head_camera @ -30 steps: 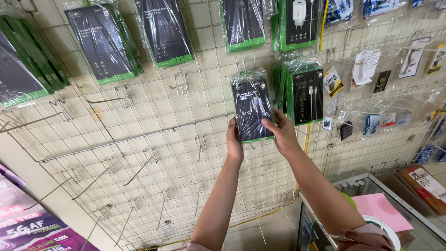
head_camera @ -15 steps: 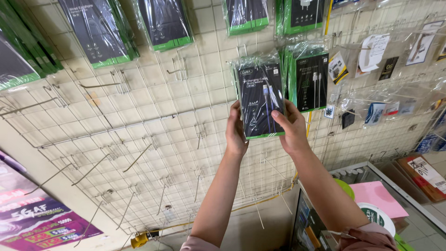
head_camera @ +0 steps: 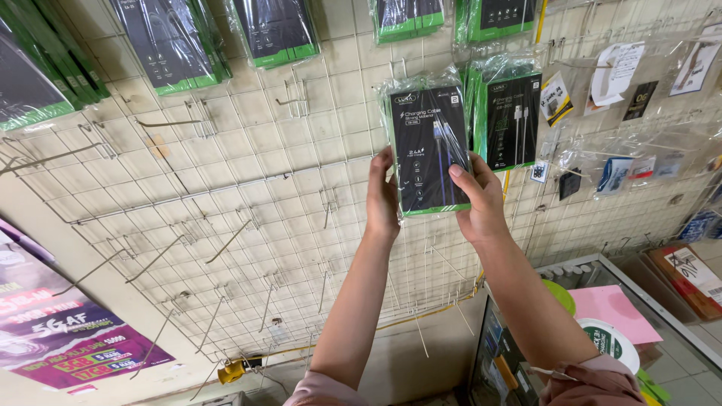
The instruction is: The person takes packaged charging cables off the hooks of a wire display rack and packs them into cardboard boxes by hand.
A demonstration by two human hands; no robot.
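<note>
Cable pack between left hand, right hand, edges gripped

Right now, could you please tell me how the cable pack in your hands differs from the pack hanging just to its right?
The held cable pack is clasped at its lower edges by the left hand and right hand; the hanging pack is touched by neither. The held pack sits lower and in front, overlapping the hanging pack's left edge. Both are dark, green-trimmed packs in clear wrap.
</note>
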